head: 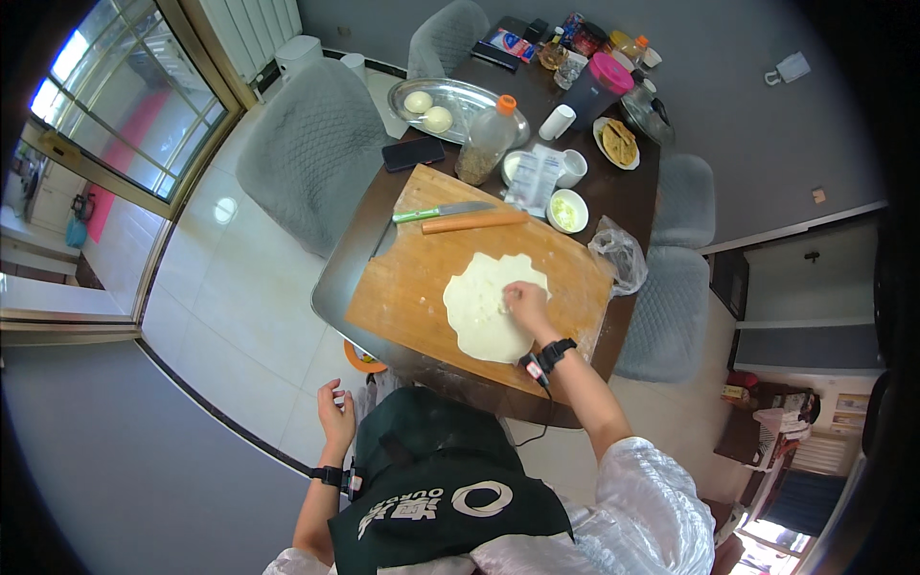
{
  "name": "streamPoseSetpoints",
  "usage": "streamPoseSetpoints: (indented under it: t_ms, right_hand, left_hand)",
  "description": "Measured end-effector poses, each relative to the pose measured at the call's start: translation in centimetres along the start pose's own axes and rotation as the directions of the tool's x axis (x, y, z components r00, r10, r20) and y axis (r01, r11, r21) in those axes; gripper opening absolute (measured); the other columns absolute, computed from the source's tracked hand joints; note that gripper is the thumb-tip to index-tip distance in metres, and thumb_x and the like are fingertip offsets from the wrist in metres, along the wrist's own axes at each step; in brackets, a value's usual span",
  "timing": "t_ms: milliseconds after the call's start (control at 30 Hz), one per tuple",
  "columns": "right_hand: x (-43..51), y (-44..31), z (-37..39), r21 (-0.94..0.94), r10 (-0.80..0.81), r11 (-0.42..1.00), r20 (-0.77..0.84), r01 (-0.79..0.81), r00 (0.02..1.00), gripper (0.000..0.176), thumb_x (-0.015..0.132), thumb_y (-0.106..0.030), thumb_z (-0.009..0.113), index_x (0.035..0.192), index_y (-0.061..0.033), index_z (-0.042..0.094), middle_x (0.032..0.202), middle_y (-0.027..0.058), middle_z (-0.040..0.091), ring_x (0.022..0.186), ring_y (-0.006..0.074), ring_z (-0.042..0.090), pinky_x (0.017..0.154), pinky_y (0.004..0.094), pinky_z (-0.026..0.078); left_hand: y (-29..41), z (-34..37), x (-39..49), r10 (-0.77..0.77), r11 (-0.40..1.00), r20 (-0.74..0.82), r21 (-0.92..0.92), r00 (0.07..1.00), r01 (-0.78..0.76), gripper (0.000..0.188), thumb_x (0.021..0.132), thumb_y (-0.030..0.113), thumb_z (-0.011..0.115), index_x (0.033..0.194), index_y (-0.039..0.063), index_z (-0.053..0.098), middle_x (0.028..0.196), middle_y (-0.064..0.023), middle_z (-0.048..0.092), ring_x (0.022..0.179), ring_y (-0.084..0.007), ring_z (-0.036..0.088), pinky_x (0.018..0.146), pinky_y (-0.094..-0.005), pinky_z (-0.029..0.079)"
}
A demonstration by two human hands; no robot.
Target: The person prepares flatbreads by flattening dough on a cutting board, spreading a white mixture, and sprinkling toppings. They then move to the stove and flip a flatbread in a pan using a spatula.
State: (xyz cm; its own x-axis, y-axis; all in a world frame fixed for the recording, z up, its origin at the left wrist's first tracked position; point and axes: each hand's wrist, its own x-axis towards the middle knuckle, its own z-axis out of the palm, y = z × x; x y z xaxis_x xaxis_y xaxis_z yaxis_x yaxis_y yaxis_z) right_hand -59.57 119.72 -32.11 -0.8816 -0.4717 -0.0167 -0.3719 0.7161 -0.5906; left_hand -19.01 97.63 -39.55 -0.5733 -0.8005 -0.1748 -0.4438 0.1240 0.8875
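Observation:
A thin, wavy-edged sheet of rolled dough point(478, 327) lies on the wooden board point(402, 287). Over its right part is my right hand point(526, 302), fingers bunched and pointing down beside pale crumbs on the dough; whether it pinches anything is hidden. My left hand point(336, 417) hangs free beside the dark apron, fingers loosely curled and apart, holding nothing. Beyond the dough lie a wooden rolling pin point(474, 221) and a green-handled knife point(442, 211). A white bowl of chopped pale-green pieces point(568, 211) stands past the board's far edge.
Farther back are a metal platter point(463, 100) with two dough balls, an orange-capped plastic bottle point(487, 144), a phone point(414, 154) and a plate of flatbread point(617, 144). A crumpled plastic bag point(619, 255) touches the board's right side. Grey chairs point(316, 151) flank the table.

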Motion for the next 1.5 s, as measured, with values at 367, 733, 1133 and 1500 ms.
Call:
streamPoseSetpoints:
  t_ms: [367,733,1133,1500]
  right_hand:
    - [-5.8,3.6,-1.4,0.054,0.023,0.998,0.008,-0.024,1.000,0.021,0.087,-0.007,0.065,0.105,-0.0085,0.075,0.088,0.0148,0.074,0.079,0.0269,0.073,0.072,0.0365,0.056]
    - [-2.9,0.8,-0.5,-0.063,-0.506,0.863,-0.095,0.502,0.858,0.027,0.092,-0.003,0.058,0.115,-0.0065,0.072,0.093,0.0122,0.076,0.083,0.0297,0.073,0.074,0.0354,0.057]
    - [10.6,9.0,-5.1,-0.163,0.068,0.983,-0.067,-0.078,0.995,0.034,0.064,-0.016,0.083,0.093,-0.0052,0.070,0.097,0.0174,0.068,0.093,0.0340,0.065,0.083,0.0432,0.053]
    - [11.6,8.4,-5.3,-0.228,-0.043,0.972,0.056,0.055,0.997,0.002,0.065,-0.010,0.074,0.066,-0.0086,0.072,0.067,0.0118,0.069,0.064,0.0293,0.068,0.063,0.0390,0.055]
  left_hand:
    - [0.6,0.8,0.8,0.032,0.999,0.036,-0.030,0.999,-0.030,0.031,0.090,-0.001,0.064,0.120,0.001,0.058,0.113,-0.0124,0.058,0.092,-0.0216,0.064,0.071,-0.0315,0.056]
    - [1.7,2.4,0.9,0.077,0.997,0.062,-0.016,0.995,-0.076,0.031,0.089,-0.003,0.064,0.119,0.002,0.058,0.111,-0.0127,0.058,0.091,-0.0215,0.064,0.067,-0.0295,0.056]
    - [1.7,1.7,-0.9,0.006,0.996,-0.033,0.094,0.999,-0.002,0.026,0.092,0.002,0.065,0.118,0.003,0.059,0.114,-0.0105,0.062,0.087,-0.0166,0.065,0.062,-0.0268,0.050]
    - [2.4,2.7,-0.8,0.004,0.997,-0.043,0.074,0.999,-0.001,0.030,0.090,-0.001,0.065,0.119,0.001,0.058,0.112,-0.0120,0.059,0.088,-0.0193,0.065,0.066,-0.0295,0.053]
